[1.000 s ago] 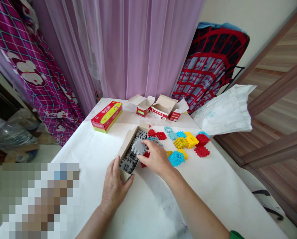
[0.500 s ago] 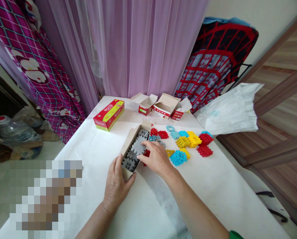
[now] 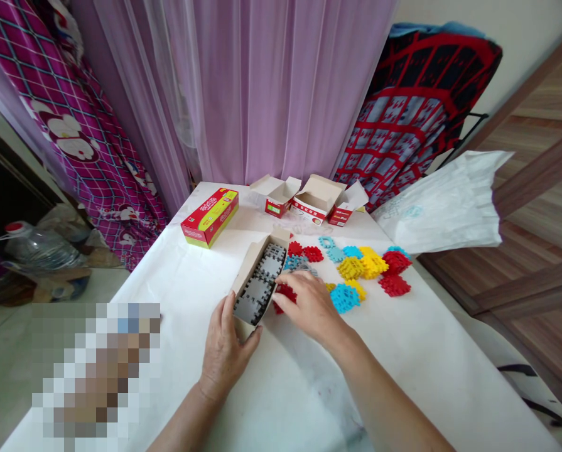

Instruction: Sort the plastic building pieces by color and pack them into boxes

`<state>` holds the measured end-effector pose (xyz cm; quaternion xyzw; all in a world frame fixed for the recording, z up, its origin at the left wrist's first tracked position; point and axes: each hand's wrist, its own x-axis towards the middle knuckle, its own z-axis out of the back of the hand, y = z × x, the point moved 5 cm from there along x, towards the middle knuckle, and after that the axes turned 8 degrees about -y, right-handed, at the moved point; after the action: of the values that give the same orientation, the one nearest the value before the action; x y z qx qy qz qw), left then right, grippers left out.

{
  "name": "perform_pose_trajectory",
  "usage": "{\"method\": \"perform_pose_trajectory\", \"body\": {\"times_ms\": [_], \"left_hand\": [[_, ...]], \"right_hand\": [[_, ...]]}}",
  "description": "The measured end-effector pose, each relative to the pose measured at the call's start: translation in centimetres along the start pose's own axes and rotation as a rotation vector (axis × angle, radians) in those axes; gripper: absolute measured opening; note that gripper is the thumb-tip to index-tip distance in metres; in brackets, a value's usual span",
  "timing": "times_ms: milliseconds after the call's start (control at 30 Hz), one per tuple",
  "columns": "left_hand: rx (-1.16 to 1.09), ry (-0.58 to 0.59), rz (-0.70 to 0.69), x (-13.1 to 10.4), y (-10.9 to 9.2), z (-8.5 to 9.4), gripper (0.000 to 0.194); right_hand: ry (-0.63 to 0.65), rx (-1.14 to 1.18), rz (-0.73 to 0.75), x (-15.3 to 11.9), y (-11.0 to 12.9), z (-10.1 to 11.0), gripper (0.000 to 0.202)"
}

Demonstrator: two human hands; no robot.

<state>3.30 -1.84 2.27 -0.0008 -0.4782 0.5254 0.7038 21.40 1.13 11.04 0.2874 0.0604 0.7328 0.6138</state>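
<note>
A long, narrow cardboard box (image 3: 243, 276) stands tilted away from me on the table, its top flap up along the left side. Grey toothed building pieces (image 3: 257, 290) fill it, lying flat in a row. My left hand (image 3: 226, 342) grips the near end of the box, fingers on the left wall and thumb at the near right corner. At the right edge of the box is my right hand (image 3: 306, 302), thumb and fingers apart with nothing seen between them. Red toothed pieces (image 3: 285, 299) lie partly hidden under that hand.
Yellow pieces (image 3: 373, 262), blue pieces (image 3: 345, 298) and more red pieces (image 3: 395, 285) lie in piles on the right. A closed red box (image 3: 210, 216) sits at the back left. Open boxes (image 3: 316, 201) stand at the back, near a white bag (image 3: 450, 207).
My right hand has moved off the grey piece it was touching, toward the box's right edge. The grey pieces now lie flatter in the box. My left hand keeps its hold.
</note>
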Motion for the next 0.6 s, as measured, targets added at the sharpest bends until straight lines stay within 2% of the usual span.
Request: {"method": "perform_pose_trajectory", "body": {"times_ms": [100, 167, 300, 367, 500, 600], "left_hand": [[0.011, 0.009, -0.003, 0.0, 0.0, 0.0, 0.085], [0.015, 0.012, -0.007, 0.0, 0.0, 0.0, 0.086], [0.015, 0.01, -0.016, 0.0, 0.1, 0.0, 0.087], [0.016, 0.009, -0.021, 0.0, 0.2, -0.1, 0.087], [0.021, 0.005, -0.03, 0.0, 0.3, -0.1, 0.087], [0.024, -0.002, -0.034, 0.1, 0.3, 0.0, 0.087]], "right_hand": [[-0.062, -0.037, -0.058, 0.3, -3.8, 1.9, 0.017], [-0.086, -0.108, -0.15, 0.7, -7.0, 3.1, 0.018], [-0.02, -0.292, -0.307, 1.9, -12.2, 3.7, 0.021], [0.062, -0.328, -0.271, 2.6, -13.2, 2.8, 0.025], [0.19, -0.34, -0.146, 3.9, -12.9, 0.3, 0.04], [0.259, -0.393, -0.169, 4.5, -12.7, -1.1, 0.043]]}}
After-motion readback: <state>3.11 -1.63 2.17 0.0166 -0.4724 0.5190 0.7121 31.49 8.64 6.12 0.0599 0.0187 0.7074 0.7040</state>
